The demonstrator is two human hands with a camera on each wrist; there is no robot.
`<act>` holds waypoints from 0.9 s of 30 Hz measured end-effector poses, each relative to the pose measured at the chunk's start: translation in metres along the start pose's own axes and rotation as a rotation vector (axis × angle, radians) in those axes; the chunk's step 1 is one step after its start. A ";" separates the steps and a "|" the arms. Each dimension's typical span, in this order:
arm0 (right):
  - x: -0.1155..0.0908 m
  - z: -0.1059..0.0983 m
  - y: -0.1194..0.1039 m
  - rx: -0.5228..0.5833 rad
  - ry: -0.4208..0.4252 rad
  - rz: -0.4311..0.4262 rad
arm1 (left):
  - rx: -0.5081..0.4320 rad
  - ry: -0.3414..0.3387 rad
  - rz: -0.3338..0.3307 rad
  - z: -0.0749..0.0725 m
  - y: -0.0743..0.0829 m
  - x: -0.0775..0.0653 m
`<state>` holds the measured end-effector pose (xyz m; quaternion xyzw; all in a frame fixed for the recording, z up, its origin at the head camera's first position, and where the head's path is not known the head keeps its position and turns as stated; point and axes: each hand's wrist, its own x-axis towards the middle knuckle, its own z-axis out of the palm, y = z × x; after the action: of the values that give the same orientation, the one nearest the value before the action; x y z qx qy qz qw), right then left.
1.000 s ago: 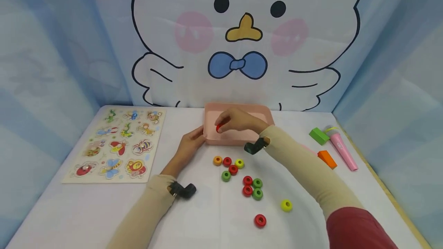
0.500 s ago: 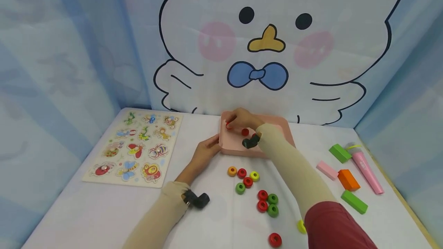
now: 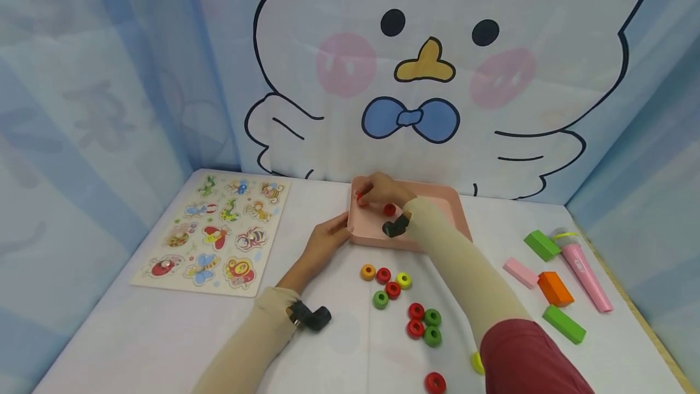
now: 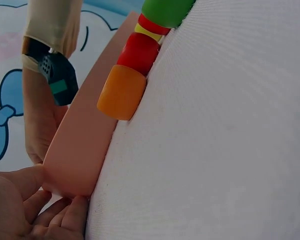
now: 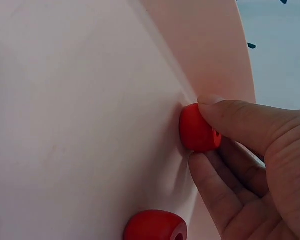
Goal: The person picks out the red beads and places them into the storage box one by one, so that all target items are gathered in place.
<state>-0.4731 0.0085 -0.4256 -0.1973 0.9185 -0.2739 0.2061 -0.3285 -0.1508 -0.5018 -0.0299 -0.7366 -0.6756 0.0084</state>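
Right hand (image 3: 383,190): thumb and fingers pinch a red bead (image 5: 195,129) inside the pink tray (image 3: 377,241), nearer its left wall than one second earlier. Left hand (image 3: 325,242): grips the tray's near-left corner. Right-wrist view exposes the bead's hole, indistinct from the head.

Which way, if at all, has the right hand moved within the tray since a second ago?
Yes: judged against the pink tray, the right hand has moved left and back, toward the far-left corner.
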 end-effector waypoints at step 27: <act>-0.125 -0.025 0.032 -0.020 0.077 -0.270 | 0.083 -0.007 -0.035 0.002 0.003 -0.003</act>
<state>-0.3884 0.1028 -0.3912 -0.3105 0.8936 -0.2971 0.1300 -0.3254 -0.1484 -0.4995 -0.0191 -0.7645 -0.6444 -0.0047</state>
